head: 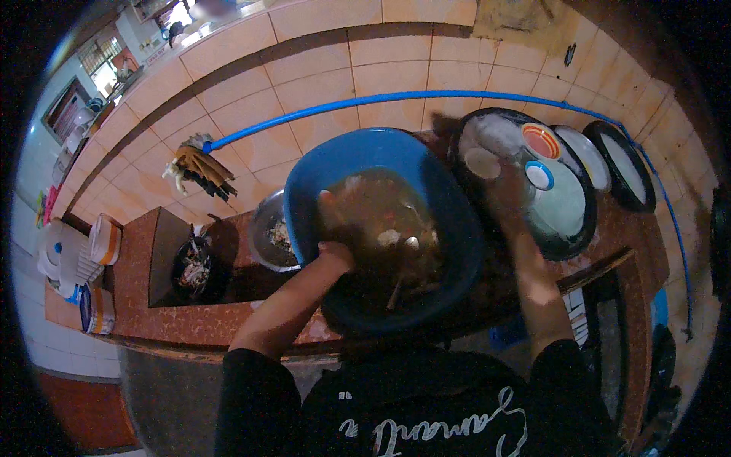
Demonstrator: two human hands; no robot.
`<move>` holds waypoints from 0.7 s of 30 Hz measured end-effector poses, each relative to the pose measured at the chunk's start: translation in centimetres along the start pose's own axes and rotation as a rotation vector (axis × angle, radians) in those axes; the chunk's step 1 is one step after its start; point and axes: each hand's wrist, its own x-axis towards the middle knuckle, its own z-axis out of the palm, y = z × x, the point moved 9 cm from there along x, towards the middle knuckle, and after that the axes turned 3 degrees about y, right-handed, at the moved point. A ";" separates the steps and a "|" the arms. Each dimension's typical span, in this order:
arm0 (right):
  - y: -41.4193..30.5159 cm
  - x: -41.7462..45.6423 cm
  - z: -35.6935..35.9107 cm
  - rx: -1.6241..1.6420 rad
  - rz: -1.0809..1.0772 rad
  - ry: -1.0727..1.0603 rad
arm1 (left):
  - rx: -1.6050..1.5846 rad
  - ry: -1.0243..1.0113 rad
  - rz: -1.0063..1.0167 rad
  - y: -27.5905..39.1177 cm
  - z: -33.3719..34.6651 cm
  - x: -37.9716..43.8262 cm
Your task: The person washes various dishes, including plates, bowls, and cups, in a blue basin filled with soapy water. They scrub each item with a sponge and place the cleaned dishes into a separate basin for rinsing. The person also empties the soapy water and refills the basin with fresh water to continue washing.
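Note:
A large blue plastic basin of murky brown water stands before me on the counter. My left hand reaches over its left side, the fingers hidden in the dark water. Pale bits and what looks like a spoon handle show in the water. To the right, my right hand is blurred over a dark basin with cloudy water and dishes. Near its fingers is a pale round dish; I cannot tell whether they grip it. An orange-striped bowl and a blue-rimmed cup lie beside that hand.
Behind the blue basin sits a metal bowl with food scraps. Left of it, a dark pot with scraps stands in a counter recess. A blue pipe crosses the tiled wall. White tubs stand far left, and dish-like lids lean at right.

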 end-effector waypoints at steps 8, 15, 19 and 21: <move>-21.5 -17.2 12.8 0.580 -0.487 -1.287 | -0.189 -0.061 0.224 0.0 7.1 4.1; -23.4 -22.7 17.2 0.173 -0.915 -1.283 | -0.289 0.366 -0.074 -3.5 -7.4 -6.5; -24.9 -14.9 10.4 0.494 -0.747 -1.072 | -0.584 0.677 -0.096 -7.6 -9.9 -9.7; -24.4 -9.6 7.0 0.604 -0.506 -0.917 | -0.772 0.876 -0.082 -8.7 -10.3 -10.9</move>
